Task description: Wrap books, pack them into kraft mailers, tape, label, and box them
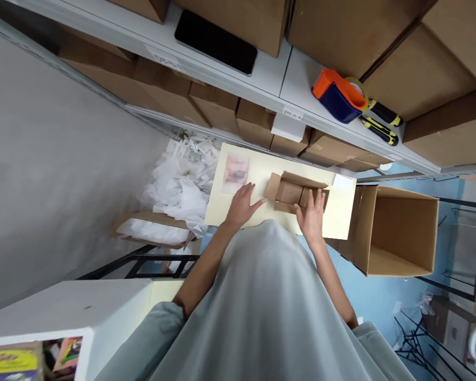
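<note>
A small cardboard box (290,192) stands on a pale yellow tabletop (257,159) with its flaps raised. My right hand (312,218) is at its near right corner, fingers stretched out and reaching over the flap; whether it touches the cardboard I cannot tell. To the left of the box, my left hand (241,206) is open just above the tabletop, thumb apart and holding nothing. Its fingertips are near a flat clear packet with pinkish contents (236,170). A white slip of paper (342,182) lies to the right of the box.
A large open carton (404,233) stands right of the table. White crumpled packing material (182,185) is heaped at left. The shelf above holds a phone (216,41), an orange-and-blue tape dispenser (338,96), yellow-black utility knives (380,130) and cartons (238,21).
</note>
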`<act>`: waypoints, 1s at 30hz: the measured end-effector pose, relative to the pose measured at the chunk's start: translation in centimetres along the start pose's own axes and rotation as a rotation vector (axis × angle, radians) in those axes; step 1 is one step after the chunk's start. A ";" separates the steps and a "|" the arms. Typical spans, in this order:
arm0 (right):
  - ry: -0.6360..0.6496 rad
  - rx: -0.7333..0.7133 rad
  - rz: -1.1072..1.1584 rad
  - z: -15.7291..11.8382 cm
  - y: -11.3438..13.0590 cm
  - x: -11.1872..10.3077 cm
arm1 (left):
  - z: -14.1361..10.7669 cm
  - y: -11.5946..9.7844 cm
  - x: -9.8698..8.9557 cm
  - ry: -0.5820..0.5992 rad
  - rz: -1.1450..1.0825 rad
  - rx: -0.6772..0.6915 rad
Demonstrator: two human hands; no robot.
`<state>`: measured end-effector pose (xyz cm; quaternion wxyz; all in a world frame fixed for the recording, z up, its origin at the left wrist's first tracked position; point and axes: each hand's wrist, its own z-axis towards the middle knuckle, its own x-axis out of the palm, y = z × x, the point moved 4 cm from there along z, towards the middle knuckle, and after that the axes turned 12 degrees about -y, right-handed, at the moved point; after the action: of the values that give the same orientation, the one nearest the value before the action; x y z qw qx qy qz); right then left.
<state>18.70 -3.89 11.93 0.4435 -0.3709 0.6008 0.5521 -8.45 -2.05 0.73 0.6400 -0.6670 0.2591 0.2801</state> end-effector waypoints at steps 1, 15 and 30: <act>0.045 -0.047 0.074 0.0 2.4 1.0 | 0.6 1.6 -0.7 -0.031 -0.007 -0.030; 0.416 0.389 0.239 8.0 18.5 24.0 | 8.6 15.3 -0.4 -0.114 -0.113 -0.661; 0.249 0.248 0.649 2.0 15.7 14.4 | 3.3 7.6 -6.9 0.030 -0.838 -0.631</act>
<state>-0.52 0.55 3.58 0.2105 -0.1689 0.7989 0.5375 -18.83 0.78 0.11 0.4614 -0.8776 -0.1178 0.0549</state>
